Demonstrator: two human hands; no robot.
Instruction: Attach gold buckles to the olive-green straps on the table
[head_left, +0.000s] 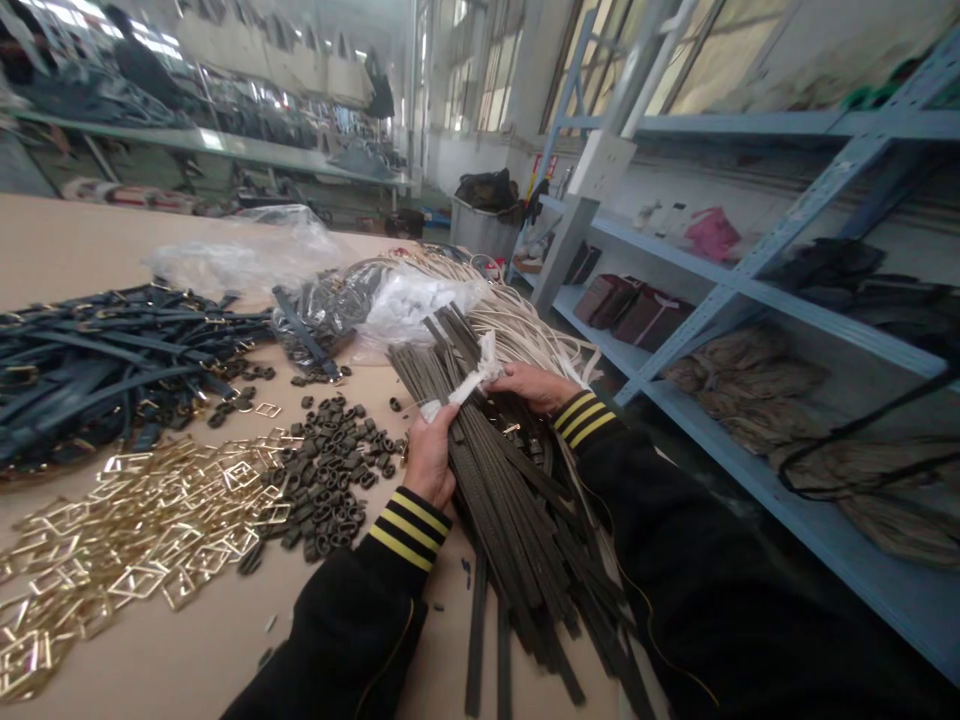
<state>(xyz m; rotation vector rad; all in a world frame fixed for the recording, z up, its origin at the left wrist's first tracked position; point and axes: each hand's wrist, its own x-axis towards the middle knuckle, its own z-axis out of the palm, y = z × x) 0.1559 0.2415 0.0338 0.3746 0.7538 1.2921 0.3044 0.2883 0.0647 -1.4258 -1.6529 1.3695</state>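
Bundle of dark straps [510, 500] at lower centre-right of frame, lying on tan table [75, 230], white strip [472, 384] across its upper part. Left hand [430, 460], mid-frame: thumb and fingers pinched on strip's near end. Right hand [534, 386], just right of centre: fingers closed on strip's other end. Gold buckles [202, 505] lower left, dark loops [330, 480] beside them. Farther: navy straps [112, 360] at left edge, cream cords [525, 322] behind bundle, blue shelving [750, 285] upper right.

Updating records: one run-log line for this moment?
left hand: holds white tie; right hand: holds white tie; tie: across dark strips; nearby: gold frames
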